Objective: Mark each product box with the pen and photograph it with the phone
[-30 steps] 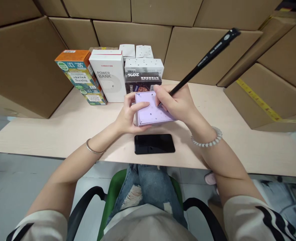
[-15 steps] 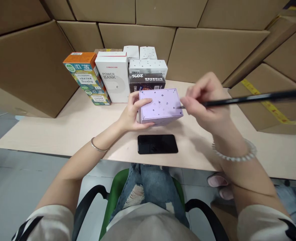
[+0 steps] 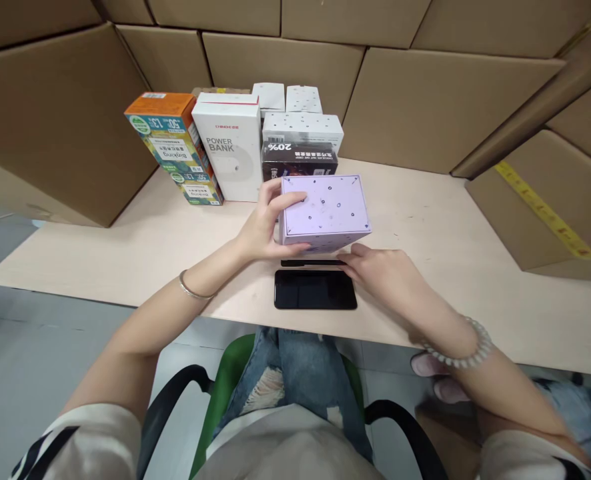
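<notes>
My left hand [image 3: 268,223] is wrapped round the left end of a light purple box [image 3: 345,207] dotted with small dark marks. The thumb lies along the front lower edge and the fingers reach over the top. Close by, my right hand [image 3: 375,267] is low over the table, fingertips pinched on the right end of a slim black pen [image 3: 308,263]. The pen lies sideways between the box and a black smartphone [image 3: 315,291]. Part of the pen is covered by my right fingers.
Behind the purple box are a dark chocolate box [image 3: 300,153], a white dotted box [image 3: 303,124], a white power bank box [image 3: 230,147] and a stack of orange and green boxes [image 3: 175,143]. Cardboard cartons [image 3: 280,70] wall in the wooden table [image 3: 455,233].
My right hand has come down and left from the raised spot with the pen at the box's top, and the pen is now down between box and phone. The left hand keeps its hold.
</notes>
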`<state>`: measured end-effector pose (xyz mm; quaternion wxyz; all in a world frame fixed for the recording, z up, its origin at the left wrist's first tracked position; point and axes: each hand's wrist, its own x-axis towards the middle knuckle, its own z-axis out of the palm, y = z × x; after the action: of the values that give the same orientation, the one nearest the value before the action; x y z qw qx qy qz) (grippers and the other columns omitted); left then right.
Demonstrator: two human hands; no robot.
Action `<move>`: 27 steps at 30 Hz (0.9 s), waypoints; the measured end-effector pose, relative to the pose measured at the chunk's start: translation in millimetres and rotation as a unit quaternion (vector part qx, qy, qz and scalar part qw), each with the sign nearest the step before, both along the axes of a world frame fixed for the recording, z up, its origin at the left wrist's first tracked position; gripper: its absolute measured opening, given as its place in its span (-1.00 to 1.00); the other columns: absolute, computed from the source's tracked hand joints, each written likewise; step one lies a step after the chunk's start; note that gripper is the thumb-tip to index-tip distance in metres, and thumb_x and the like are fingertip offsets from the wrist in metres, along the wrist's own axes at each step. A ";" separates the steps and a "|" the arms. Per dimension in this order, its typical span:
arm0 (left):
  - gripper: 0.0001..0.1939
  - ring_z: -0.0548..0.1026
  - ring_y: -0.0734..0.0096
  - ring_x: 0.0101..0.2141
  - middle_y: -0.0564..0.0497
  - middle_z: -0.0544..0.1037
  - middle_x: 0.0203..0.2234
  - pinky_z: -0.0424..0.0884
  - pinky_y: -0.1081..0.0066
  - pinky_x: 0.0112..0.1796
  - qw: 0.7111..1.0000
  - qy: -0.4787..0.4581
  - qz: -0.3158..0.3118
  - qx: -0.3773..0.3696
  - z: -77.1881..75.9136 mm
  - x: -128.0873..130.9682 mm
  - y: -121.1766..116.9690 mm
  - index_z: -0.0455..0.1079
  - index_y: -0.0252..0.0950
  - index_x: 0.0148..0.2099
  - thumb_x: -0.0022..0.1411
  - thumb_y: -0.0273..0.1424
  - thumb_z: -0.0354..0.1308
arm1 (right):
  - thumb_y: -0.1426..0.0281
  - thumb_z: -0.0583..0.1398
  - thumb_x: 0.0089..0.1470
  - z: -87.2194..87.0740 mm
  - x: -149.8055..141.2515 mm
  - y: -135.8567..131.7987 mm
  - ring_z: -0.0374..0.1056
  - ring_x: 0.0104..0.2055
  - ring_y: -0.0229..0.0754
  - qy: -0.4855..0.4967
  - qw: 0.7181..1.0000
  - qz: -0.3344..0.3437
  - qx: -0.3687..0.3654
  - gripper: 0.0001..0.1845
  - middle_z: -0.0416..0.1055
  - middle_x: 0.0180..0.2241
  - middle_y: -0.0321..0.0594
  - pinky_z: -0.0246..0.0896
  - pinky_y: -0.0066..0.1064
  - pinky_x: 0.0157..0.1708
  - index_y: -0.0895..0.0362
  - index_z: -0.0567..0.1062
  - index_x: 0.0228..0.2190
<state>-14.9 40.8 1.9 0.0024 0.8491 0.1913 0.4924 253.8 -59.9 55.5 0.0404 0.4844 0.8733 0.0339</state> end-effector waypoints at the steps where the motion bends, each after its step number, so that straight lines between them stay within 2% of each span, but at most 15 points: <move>1: -0.02 0.31 -0.11 0.25 -0.14 0.16 0.19 0.43 -0.19 0.20 1.000 -0.002 -0.002 0.002 0.2 0.1 -0.4 0.01 0.07 0.41 0.11 0.24 0.32 | 0.44 0.09 0.37 -4.9 -3.4 3.9 0.56 -0.35 -0.05 -0.011 1.000 -0.006 0.000 -0.69 0.63 -0.06 -0.02 0.12 -0.27 -0.51 0.15 0.65 -0.12; 6: -0.04 0.32 -0.09 0.23 -0.13 0.17 0.16 0.44 -0.19 0.18 1.000 -0.007 -0.007 0.009 0.7 0.3 -1.5 0.03 0.08 0.41 0.11 0.23 0.32 | 0.42 0.11 0.37 -21.3 -10.8 14.8 0.57 -0.29 0.04 -0.013 1.000 0.014 -0.002 -0.71 0.65 -0.17 0.10 0.12 -0.26 -0.49 0.28 0.62 -0.14; 12: -0.03 0.34 -0.08 0.22 -0.13 0.18 0.14 0.46 -0.18 0.17 1.000 -0.011 -0.005 0.016 0.7 -0.1 0.1 0.04 0.07 0.40 0.09 0.24 0.33 | 0.42 0.08 0.40 -27.7 -9.5 10.3 0.57 -0.33 0.00 0.016 0.999 0.028 0.024 -0.70 0.65 -0.20 0.05 0.11 -0.28 -0.50 0.26 0.60 -0.12; 15: -0.01 0.35 -0.09 0.21 -0.13 0.18 0.14 0.44 -0.20 0.18 1.000 -0.012 -0.009 0.012 0.9 -0.4 0.7 0.05 0.09 0.40 0.06 0.24 0.36 | 0.26 0.10 0.42 -31.5 -6.8 4.5 0.58 -0.27 -0.01 0.075 0.992 0.089 0.051 -0.64 0.66 -0.18 0.01 0.25 -0.29 -0.42 0.23 0.62 -0.09; 17: 0.01 0.36 -0.10 0.21 -0.14 0.18 0.15 0.44 -0.21 0.18 1.000 -0.010 -0.013 0.010 1.2 -0.7 0.7 0.05 0.09 0.41 0.05 0.23 0.38 | 0.07 0.21 0.33 -34.0 -5.5 1.3 0.58 -0.19 0.02 0.123 0.980 0.153 0.038 -0.54 0.65 -0.15 -0.01 0.40 -0.25 -0.28 0.20 0.63 -0.07; 19: 0.02 0.36 -0.10 0.20 -0.14 0.18 0.14 0.44 -0.22 0.17 1.000 -0.009 -0.014 0.009 1.7 -1.0 0.2 0.04 0.09 0.41 0.04 0.22 0.39 | -0.04 0.33 0.17 -35.7 -5.2 -0.5 0.56 -0.12 0.07 0.148 0.971 0.187 0.013 -0.40 0.63 -0.13 0.01 0.47 -0.15 -0.13 0.21 0.62 -0.02; 23: -0.02 0.35 -0.09 0.22 -0.13 0.18 0.14 0.45 -0.20 0.17 1.000 -0.005 -0.011 0.006 2.9 -1.1 -0.7 0.03 0.10 0.41 0.08 0.22 0.37 | -0.04 0.46 -0.05 -36.8 -5.3 0.2 0.49 0.02 0.19 0.164 0.972 0.164 -0.030 -0.17 0.56 -0.02 0.10 0.46 0.00 0.02 0.22 0.56 0.11; 27: -0.01 0.36 -0.07 0.21 -0.14 0.19 0.13 0.45 -0.18 0.18 1.000 -0.012 -0.019 0.014 2.8 -0.3 -0.5 0.06 0.06 0.41 0.07 0.20 0.38 | -0.02 0.48 -0.10 -38.1 -3.9 3.9 0.46 0.04 0.19 0.195 0.965 0.159 -0.072 -0.22 0.55 -0.01 0.05 0.42 0.05 0.06 0.15 0.58 0.06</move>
<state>-15.1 40.3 4.7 0.0021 0.8465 0.1685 0.5051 249.8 -56.0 17.4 -0.1016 0.3323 0.9303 -0.1179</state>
